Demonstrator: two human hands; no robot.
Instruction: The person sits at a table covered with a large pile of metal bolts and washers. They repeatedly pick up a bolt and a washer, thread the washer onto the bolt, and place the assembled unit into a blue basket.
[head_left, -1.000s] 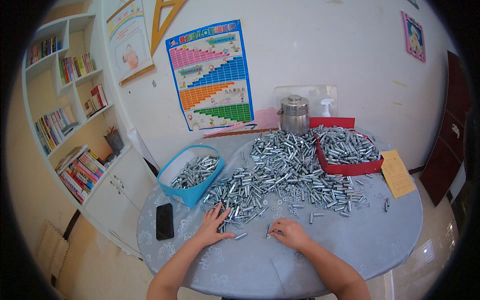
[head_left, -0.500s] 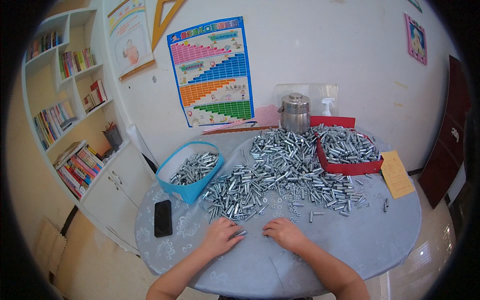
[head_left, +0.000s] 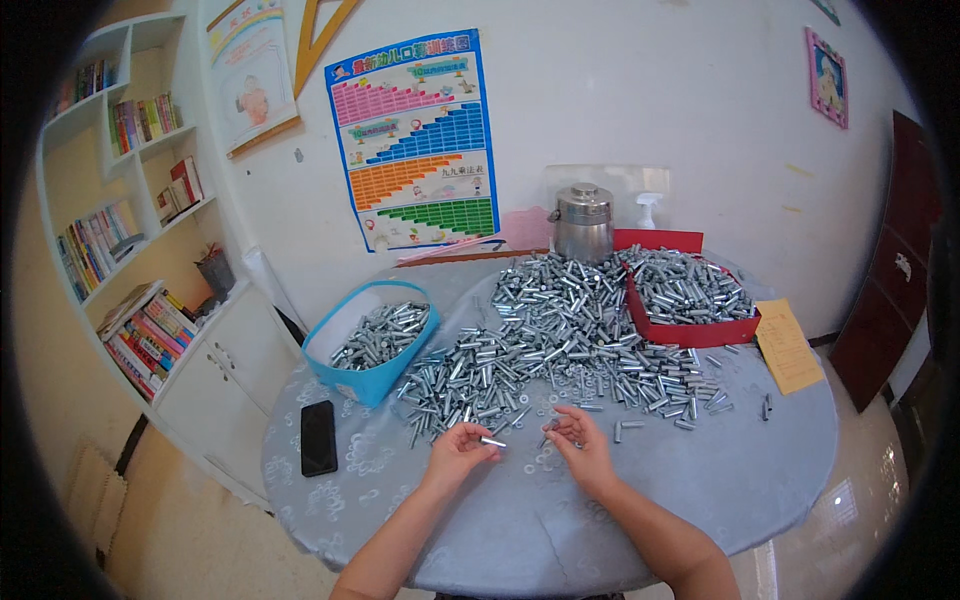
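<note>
My left hand (head_left: 462,458) is closed in a pinch on a short, shiny metal sleeve (head_left: 492,442), which points out to the right from the fingertips. To its right, my right hand (head_left: 580,447) has thumb and fingers pinched together at the near edge of the pile; whatever is between them is too small to make out. Just beyond both hands spreads a big heap of metal sleeves (head_left: 560,310). Small washers (head_left: 543,460) lie loose on the cloth between and behind the hands.
At left stand a blue box (head_left: 368,383) of metal sleeves and a black phone (head_left: 319,438). A red box (head_left: 690,334), also full of sleeves, sits far right beside a yellow paper (head_left: 787,347). A steel pot (head_left: 584,226) and a spray bottle (head_left: 648,210) are at the back.
Both hands have lifted and moved slightly away from me. The metal sleeve in my left hand now shows more fully, and my right fingers have turned upward. The view has shifted a little.
</note>
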